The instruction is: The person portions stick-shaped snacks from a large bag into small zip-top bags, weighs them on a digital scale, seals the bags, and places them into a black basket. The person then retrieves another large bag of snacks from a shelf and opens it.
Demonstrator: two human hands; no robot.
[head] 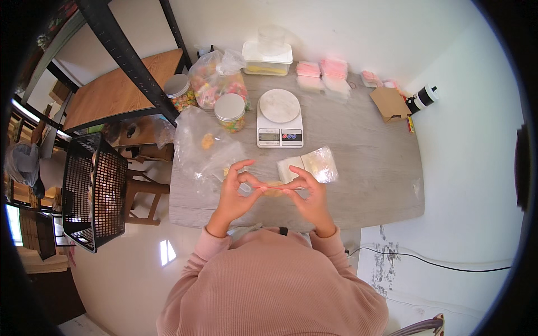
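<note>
A small clear plastic bag with a red strip along its top edge (pixel 274 191) is stretched between my hands, with something yellowish in it. My left hand (pixel 234 195) pinches one end of the strip between thumb and fingers. At the other end, my right hand (pixel 311 197) has the same pinch grip. Just beyond my right hand lie clear plastic bags in a stack (pixel 321 163). Left of my left hand spreads a large clear plastic sheet or bag (pixel 189 157) with a small orange-yellow clump (pixel 207 141) on or in it. A white digital kitchen scale (pixel 279 126) stands ahead, its round platform bare.
Jars with silver lids (pixel 230 107), a bag of colourful pieces (pixel 218 80) and a white-lidded container (pixel 267 63) line the table's back left. Pink-topped bag stacks (pixel 323 73) lie behind the scale. A cardboard box (pixel 390 103) sits back right; a black basket (pixel 94 193) stands left.
</note>
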